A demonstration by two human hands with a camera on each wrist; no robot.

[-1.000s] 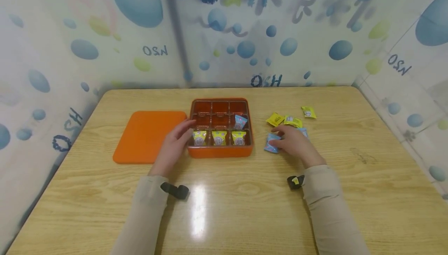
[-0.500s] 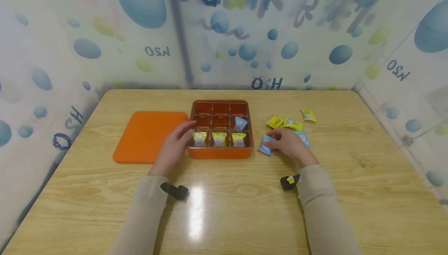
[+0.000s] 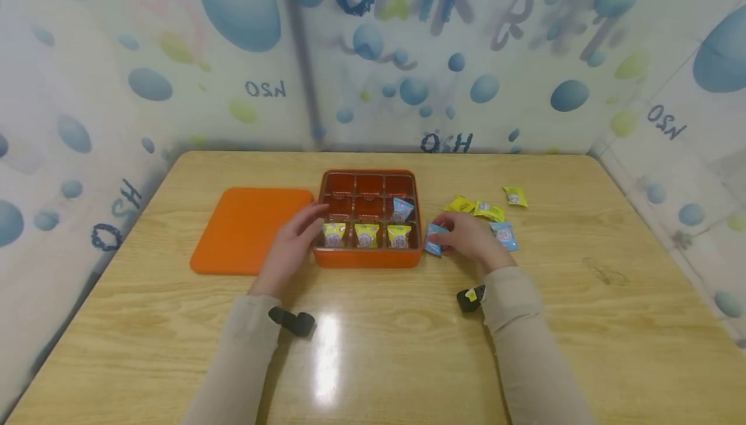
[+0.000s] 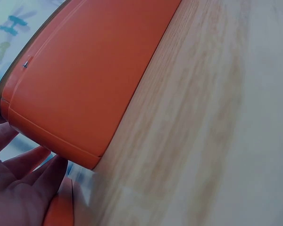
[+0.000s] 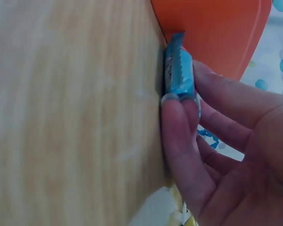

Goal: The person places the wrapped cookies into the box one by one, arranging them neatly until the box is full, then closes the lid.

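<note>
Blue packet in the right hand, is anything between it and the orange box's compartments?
Yes, the orange box's side wall: the blue packet, held low beside it by the right hand, would likely need lifting over. Nothing loose shows between them.

The orange box (image 3: 367, 258) looks like smooth, hard plastic with a soft shine, and the tray (image 3: 370, 207) inside is thin, see-through plastic — very glossy. The held blue packet (image 5: 178, 75) is shiny and crinkly, with a zigzag edge. The table (image 3: 396, 328) looks like smooth, streaky wood — shiny where light hits — and the sleeves (image 3: 519, 321) are dull, wrinkly cloth.
</note>
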